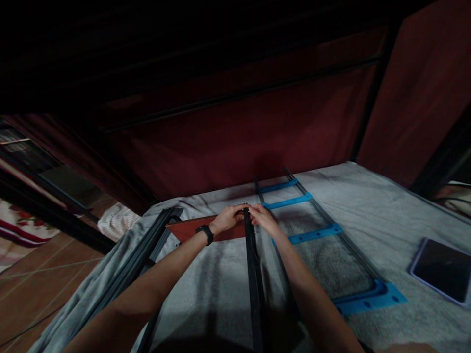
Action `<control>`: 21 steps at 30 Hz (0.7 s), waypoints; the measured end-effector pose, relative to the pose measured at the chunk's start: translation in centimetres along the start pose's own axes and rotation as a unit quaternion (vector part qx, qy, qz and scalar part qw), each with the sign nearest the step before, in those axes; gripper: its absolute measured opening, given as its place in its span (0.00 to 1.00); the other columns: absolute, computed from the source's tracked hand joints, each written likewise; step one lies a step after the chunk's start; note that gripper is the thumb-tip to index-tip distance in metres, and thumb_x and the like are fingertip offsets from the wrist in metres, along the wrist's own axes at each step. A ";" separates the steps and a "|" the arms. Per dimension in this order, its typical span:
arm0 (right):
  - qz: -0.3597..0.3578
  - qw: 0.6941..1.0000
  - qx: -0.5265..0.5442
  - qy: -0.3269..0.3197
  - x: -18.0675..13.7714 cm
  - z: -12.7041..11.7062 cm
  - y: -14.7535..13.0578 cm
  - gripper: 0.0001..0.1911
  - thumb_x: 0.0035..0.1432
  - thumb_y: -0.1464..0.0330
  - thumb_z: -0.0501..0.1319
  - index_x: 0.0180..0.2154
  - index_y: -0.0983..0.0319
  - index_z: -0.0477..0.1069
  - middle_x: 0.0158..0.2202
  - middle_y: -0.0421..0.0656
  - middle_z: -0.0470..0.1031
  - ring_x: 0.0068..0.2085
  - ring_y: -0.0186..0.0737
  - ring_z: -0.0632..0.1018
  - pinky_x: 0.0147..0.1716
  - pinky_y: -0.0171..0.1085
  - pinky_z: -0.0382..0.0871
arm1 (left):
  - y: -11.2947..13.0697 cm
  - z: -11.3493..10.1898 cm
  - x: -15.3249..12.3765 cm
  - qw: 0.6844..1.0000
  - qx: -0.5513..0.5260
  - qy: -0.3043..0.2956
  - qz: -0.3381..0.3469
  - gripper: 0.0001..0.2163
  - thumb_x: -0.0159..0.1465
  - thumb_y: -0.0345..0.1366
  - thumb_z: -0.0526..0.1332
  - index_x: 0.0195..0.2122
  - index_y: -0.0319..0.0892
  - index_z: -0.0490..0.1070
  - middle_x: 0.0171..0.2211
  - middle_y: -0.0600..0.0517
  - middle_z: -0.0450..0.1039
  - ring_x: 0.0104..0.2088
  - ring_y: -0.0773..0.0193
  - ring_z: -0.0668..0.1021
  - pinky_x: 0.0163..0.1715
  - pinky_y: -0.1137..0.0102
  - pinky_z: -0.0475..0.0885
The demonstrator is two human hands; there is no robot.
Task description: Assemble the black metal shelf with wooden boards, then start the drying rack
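Observation:
A long dark metal bar runs from the near edge up to where both my hands meet at its far end. My left hand, a black band on its wrist, closes on that end from the left. From the other side my right hand has its fingers bent against the same end. Any small part between the fingertips is too dark to make out. Behind my left hand lies a flat reddish-brown board, its right end reaching the bar. Right of my right hand, a frame of dark rails carries several blue crosspieces.
More dark grey bars lie in a bundle on the left side. A dark-screened tablet or phone rests at the right on the grey cloth surface. Dark red panels rise behind, and tiled floor shows at lower left.

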State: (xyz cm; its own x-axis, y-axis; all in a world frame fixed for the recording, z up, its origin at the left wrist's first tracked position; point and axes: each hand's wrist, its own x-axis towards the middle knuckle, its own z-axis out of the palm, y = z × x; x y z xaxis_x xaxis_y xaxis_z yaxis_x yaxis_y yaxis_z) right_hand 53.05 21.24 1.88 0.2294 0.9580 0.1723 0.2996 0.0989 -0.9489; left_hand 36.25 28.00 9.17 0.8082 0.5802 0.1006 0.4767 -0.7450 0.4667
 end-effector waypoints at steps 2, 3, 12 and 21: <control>0.008 1.000 0.008 0.001 0.1 0.2 0.0 0.10 0.70 0.61 0.55 0.36 0.56 0.69 0.30 0.37 0.77 0.30 0.37 0.79 0.32 0.33 0.71 | -0.1 0.0 0.0 1.000 0.003 0.001 -0.004 0.21 0.67 0.30 0.61 0.61 0.46 0.76 0.52 0.48 0.84 0.51 0.56 0.83 0.55 0.65 0.75; 0.009 1.000 0.006 0.004 0.0 0.2 0.0 0.08 0.69 0.63 0.56 0.36 0.56 0.68 0.30 0.37 0.76 0.31 0.37 0.79 0.33 0.33 0.70 | -0.2 0.1 0.0 1.000 0.004 0.001 -0.006 0.21 0.67 0.30 0.61 0.61 0.46 0.76 0.53 0.47 0.83 0.52 0.56 0.83 0.56 0.64 0.74; 0.024 1.000 0.005 -0.017 -0.3 -0.6 -0.3 0.16 0.72 0.57 0.53 0.32 0.55 0.69 0.26 0.37 0.73 0.28 0.38 0.74 0.33 0.35 0.65 | -0.3 0.1 0.0 1.000 0.003 -0.003 -0.004 0.21 0.68 0.31 0.61 0.61 0.46 0.76 0.53 0.48 0.83 0.51 0.55 0.83 0.56 0.63 0.75; 0.021 0.988 -0.151 -0.009 -0.7 -0.2 -1.5 0.16 0.75 0.61 0.49 0.42 0.56 0.74 0.40 0.43 0.81 0.44 0.42 0.79 0.44 0.36 0.65 | -0.5 0.4 0.1 1.000 0.003 0.005 -0.007 0.22 0.68 0.29 0.61 0.63 0.46 0.75 0.56 0.49 0.82 0.54 0.56 0.83 0.59 0.64 0.74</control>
State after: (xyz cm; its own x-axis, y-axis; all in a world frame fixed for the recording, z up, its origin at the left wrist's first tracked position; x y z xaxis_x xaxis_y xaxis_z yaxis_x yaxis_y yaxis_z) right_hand 52.60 20.41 3.21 0.2319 0.9645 0.1266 0.5542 -0.0240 -0.8321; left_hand 36.19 28.29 8.61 0.7984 0.5933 0.1032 0.4894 -0.7391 0.4628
